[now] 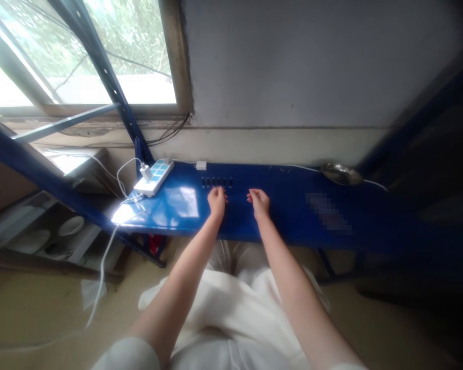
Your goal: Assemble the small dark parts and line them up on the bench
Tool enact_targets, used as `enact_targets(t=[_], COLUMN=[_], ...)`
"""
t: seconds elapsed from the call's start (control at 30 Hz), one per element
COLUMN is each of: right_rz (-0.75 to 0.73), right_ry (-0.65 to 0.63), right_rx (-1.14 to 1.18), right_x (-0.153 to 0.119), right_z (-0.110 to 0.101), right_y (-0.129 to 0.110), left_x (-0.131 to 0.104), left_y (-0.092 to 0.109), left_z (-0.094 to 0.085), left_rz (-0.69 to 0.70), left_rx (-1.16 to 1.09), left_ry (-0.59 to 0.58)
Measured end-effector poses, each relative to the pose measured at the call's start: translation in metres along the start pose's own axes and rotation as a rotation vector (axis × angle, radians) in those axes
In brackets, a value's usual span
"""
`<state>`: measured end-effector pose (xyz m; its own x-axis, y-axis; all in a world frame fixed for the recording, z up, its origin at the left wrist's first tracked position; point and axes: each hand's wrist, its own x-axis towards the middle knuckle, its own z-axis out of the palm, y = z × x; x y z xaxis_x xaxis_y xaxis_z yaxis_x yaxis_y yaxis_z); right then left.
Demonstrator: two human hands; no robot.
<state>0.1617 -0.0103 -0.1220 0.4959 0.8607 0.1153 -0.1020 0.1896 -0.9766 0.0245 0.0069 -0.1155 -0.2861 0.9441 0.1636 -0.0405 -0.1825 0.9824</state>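
Row of black bits (213, 182) on the blue bench (285, 205), left hand (217, 201) closest
Row runs side to side right past the left fingertips, each bit's long axis pointing away from the person; right hand (260, 203) is off the row's right end, a bit nearer the body. Fingers curled in on both, but honestly can't tell if they're pinching anything. Bits are too small to identify, and well right of the row there's a pixelated patch (329, 212).
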Motion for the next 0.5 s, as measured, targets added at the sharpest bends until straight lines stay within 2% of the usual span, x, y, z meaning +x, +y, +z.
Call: enact_targets(t=[0.5], right_rz=[-0.042], right_ry=[-0.038], right_rx=[-0.089], right_x=[0.0013], right_z=[0.0002], right_y=[0.0043], left_x=[-0.0006], left_y=[0.0005], left_z=[-0.0011], left_rz=[0.002], left_rx=[0.02], left_ry=[-0.007])
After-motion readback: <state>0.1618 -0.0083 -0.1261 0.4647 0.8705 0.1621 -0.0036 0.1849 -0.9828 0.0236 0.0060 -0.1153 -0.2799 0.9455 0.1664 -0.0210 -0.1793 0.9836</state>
